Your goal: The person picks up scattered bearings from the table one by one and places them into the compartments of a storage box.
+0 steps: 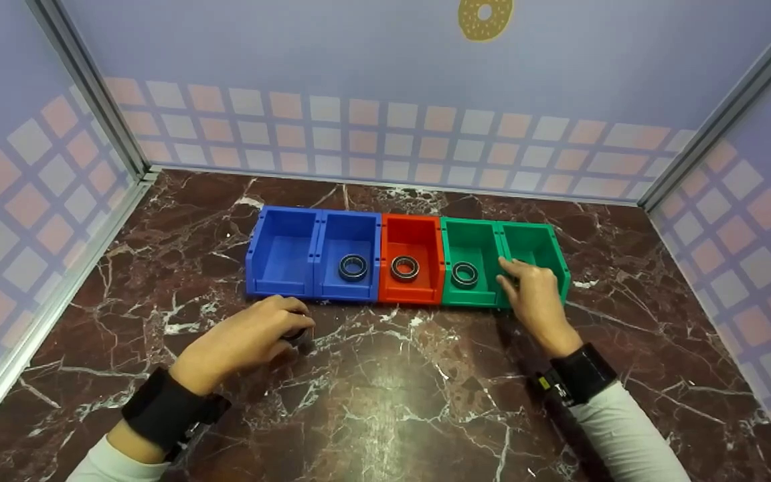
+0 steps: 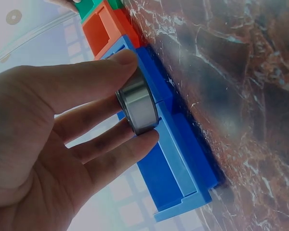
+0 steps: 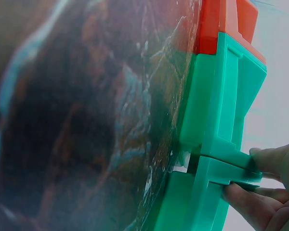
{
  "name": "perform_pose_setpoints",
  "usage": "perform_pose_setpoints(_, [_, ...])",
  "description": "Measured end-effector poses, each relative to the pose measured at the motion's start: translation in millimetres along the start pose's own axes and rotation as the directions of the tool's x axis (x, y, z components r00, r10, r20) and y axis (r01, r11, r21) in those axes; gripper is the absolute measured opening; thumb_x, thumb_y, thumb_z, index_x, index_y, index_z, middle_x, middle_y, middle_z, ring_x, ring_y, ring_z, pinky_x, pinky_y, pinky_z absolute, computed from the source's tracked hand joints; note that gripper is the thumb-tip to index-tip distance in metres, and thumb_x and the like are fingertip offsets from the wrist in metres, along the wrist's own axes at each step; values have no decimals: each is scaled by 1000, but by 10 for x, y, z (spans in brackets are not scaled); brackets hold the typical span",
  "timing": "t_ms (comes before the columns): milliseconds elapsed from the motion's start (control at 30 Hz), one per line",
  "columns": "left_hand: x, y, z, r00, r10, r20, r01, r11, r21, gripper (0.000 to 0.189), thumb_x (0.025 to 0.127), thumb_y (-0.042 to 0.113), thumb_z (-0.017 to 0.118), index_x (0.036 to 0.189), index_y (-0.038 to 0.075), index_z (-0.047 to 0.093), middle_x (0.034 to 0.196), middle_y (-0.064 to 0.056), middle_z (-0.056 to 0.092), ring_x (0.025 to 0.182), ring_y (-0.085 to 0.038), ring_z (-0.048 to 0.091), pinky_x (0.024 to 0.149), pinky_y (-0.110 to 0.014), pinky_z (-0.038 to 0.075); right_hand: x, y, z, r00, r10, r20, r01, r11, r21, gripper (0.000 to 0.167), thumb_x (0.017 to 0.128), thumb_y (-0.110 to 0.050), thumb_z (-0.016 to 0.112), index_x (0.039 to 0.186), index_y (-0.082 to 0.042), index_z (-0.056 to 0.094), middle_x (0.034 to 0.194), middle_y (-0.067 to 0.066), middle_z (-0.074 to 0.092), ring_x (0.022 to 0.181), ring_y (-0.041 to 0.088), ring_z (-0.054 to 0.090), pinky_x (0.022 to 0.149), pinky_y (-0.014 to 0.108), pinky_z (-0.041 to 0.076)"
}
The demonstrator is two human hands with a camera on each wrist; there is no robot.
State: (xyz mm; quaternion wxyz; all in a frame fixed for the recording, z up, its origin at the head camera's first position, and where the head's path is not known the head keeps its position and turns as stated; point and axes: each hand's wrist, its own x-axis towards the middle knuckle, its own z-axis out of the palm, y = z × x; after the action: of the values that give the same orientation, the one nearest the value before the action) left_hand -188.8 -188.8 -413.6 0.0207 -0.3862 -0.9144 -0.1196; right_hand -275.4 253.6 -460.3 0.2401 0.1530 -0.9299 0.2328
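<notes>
My left hand pinches a ball bearing between thumb and fingers, just in front of the leftmost blue bin. The bearing's smooth metal rim shows in the left wrist view. At the right end of the row, my right hand grips the adjoining walls of the two green bins, thumb and fingers on either side. Other bearings lie flat: one in the second blue bin, one in the red bin, one in the left green bin. The right green bin's inside is partly hidden by my hand.
The joined bins stand in a row on a dark red marble-patterned table. Tall panels with a checked print enclose the back and both sides.
</notes>
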Motion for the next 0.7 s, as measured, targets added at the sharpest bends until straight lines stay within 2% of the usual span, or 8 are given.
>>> perform_pose_setpoints(133, [12, -11, -10, 1000, 16, -15, -16, 1000, -8, 33, 74, -1, 80, 104, 10, 73, 110, -10, 68, 100, -30, 64, 89, -45, 55, -7, -11, -11, 1000, 4, 14, -4, 1000, 5, 34, 88, -7, 73, 121, 1, 69, 115, 27, 69, 106, 41, 69, 89, 53, 56])
perform_pose_setpoints(400, [15, -33, -47, 1000, 12, -24, -12, 1000, -11, 38, 75, -4, 78, 111, 7, 73, 114, -13, 68, 104, -32, 64, 91, -46, 55, 0, -17, -15, 1000, 7, 19, -8, 1000, 17, 34, 88, -6, 73, 121, 3, 68, 117, 28, 68, 107, 42, 68, 90, 53, 56])
perform_pose_setpoints(700, [25, -57, -97, 997, 35, -67, -34, 999, 6, 39, 73, -5, 79, 110, 6, 73, 112, -14, 69, 103, -31, 65, 92, -45, 56, 4, -15, -10, 1000, 9, 13, -9, 1000, 15, 35, 87, -6, 74, 120, 2, 69, 116, 27, 69, 107, 41, 68, 90, 53, 56])
